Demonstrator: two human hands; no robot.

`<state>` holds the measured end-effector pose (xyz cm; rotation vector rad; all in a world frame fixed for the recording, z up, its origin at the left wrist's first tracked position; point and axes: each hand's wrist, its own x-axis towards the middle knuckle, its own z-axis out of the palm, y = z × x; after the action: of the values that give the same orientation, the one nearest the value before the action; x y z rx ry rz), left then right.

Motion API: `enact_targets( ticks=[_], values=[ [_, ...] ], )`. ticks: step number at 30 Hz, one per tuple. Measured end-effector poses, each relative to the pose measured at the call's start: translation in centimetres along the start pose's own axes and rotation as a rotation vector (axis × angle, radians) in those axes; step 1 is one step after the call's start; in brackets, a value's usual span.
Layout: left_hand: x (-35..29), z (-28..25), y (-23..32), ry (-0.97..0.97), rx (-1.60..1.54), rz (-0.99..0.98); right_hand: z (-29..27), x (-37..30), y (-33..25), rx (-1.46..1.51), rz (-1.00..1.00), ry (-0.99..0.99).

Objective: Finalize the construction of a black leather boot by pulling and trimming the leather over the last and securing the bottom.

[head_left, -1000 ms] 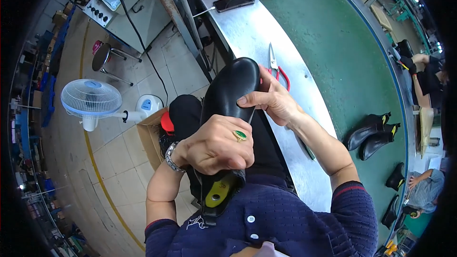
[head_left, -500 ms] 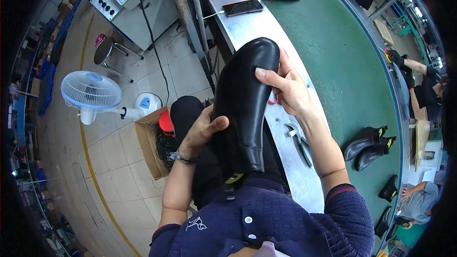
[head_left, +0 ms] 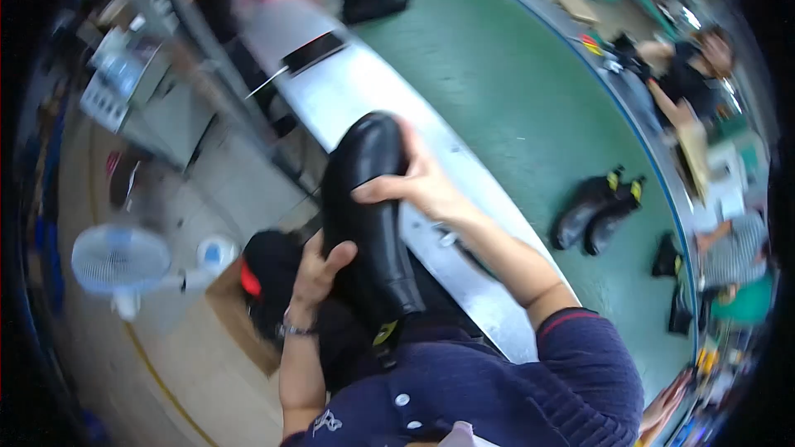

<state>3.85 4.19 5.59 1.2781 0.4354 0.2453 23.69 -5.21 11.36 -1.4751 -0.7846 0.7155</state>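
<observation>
Main item: one glossy black leather ankle boot (head_left: 364, 215), held in both bare hands in front of the torso. In view it overlaps the left long edge of the narrow silver metal table (head_left: 348, 87). Whether its underside touches the lap is hidden.

Orientation: rounded toe points away from the wearer, leaning slightly left; shaft end, with a yellow-green patch, lies close to the dark blue shirt (head_left: 497, 389). Long axis runs from torso outward, at a slant to the table's left edge. Smooth upper faces the camera.

Grip, right hand (head_left: 410, 178): closed around the toe half, thumb across the top of the upper, fingers along the right side. Left hand (head_left: 319, 273): against the left side, thumb lifted along the upper; its fingers are mostly hidden, so how firmly it grips cannot be told.

Surroundings: flat dark phone (head_left: 313, 52) lies across the far part of the table, a thin white cable (head_left: 267, 83) running past the left edge. Just beyond the table's right edge, a single black ankle boot (head_left: 373, 2) stands on the long green work surface (head_left: 464, 91), toe to the right. A pair of black ankle boots (head_left: 600, 211) stands side by side near that surface's blue far edge, toes angled toward the wearer.
</observation>
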Motion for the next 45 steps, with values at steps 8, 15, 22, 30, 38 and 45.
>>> enact_targets(
  ticks=[8,15,22,30,38,45],
  values=[
    [2.1,1.8,-2.2,-0.222,-0.247,-0.188,-1.0,-1.3,6.1,0.306,0.034,0.237],
    [3.7,5.2,-2.5,-0.306,-0.014,0.028,-9.1,-3.3,9.5,0.461,0.042,0.728],
    [0.6,-1.7,-1.3,-0.198,0.212,-0.175,-19.7,-5.4,12.7,0.993,0.007,1.398],
    [-2.5,-4.5,-2.4,-0.103,0.208,-0.231,-22.4,-9.7,19.7,0.738,0.214,1.472],
    [-1.5,-3.2,-2.5,-0.155,0.195,-0.273,-20.7,-9.6,18.9,0.506,0.453,1.169],
    [-1.5,-2.0,-3.9,-0.118,0.1,-0.255,-20.3,-8.5,18.8,0.271,0.505,1.116]
  ],
)
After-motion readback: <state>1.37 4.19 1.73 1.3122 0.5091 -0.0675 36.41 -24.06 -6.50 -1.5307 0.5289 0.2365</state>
